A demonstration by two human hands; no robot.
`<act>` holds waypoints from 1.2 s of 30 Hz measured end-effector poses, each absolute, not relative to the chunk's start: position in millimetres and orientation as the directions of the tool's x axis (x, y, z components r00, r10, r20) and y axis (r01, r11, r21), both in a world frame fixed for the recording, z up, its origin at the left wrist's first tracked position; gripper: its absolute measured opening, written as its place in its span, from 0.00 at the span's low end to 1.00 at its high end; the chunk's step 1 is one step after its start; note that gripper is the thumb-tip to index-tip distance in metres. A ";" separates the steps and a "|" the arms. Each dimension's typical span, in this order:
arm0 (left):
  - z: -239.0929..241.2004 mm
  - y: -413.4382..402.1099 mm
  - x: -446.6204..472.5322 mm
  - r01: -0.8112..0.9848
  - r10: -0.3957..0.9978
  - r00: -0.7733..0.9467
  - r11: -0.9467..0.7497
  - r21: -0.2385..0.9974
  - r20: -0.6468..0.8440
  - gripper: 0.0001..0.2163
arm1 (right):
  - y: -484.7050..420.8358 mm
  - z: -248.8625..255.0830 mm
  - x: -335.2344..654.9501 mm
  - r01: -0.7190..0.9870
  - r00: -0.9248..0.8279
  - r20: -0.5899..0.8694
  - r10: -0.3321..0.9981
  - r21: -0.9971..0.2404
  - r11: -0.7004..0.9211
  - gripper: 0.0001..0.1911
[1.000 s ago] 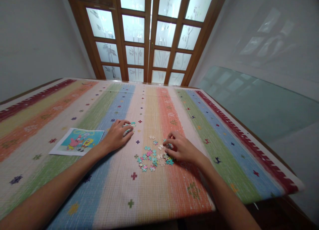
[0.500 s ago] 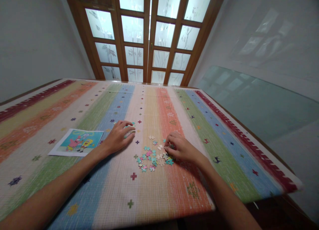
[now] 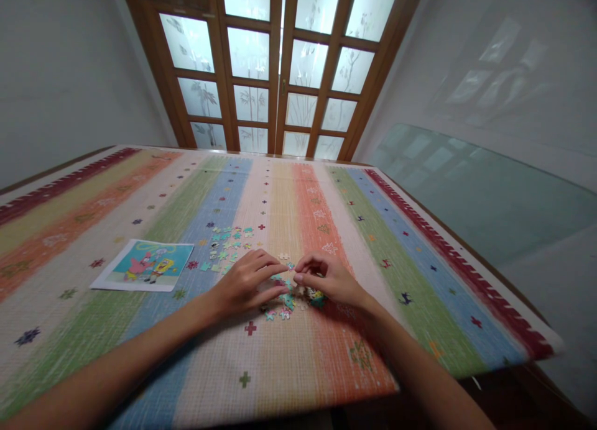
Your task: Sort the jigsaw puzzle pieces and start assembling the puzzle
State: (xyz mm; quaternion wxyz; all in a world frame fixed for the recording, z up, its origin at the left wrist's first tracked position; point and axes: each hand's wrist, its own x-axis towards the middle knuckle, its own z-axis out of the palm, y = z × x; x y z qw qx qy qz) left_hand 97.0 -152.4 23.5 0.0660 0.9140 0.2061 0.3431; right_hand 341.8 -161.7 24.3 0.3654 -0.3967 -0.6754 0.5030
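— Cardboard jigsaw pieces, small and colourful (image 3: 284, 299), lie near-centre on the striped woven cloth (image 3: 326, 368)?
— Yes; left hand (image 3: 245, 285) rests spread there, right hand (image 3: 329, 281) pinches one piece, sorting.

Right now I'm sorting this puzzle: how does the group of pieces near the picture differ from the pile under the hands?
The far group lies spread out, pieces mostly apart, and no hand touches it; the pile is bunched close, with the left hand and right hand over it. The far group looks mostly teal; the pile also shows pink. Both lie on the striped cloth.
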 end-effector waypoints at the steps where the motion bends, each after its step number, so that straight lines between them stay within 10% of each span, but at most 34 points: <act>1: 23.1 -154.4 99.5 0.323 0.412 0.677 -0.911 0.258 0.610 0.11 | -162.9 23.6 339.1 0.145 -0.429 0.086 0.899 -0.976 0.162 0.18; 19: 24.7 -160.4 102.5 0.202 0.429 0.687 -0.888 0.413 0.586 0.05 | -167.4 19.9 332.7 0.159 -0.484 0.069 0.873 -0.973 0.166 0.18; 28: 25.9 -118.9 61.4 0.449 0.505 0.568 -0.852 0.270 0.650 0.07 | -157.2 23.7 346.3 0.328 -0.258 0.125 0.958 -0.921 0.209 0.09; 36: 15.0 -92.4 30.1 0.576 0.550 0.663 -0.808 0.122 0.509 0.11 | -153.2 18.8 355.5 0.651 -0.356 0.235 0.905 -0.632 0.420 0.02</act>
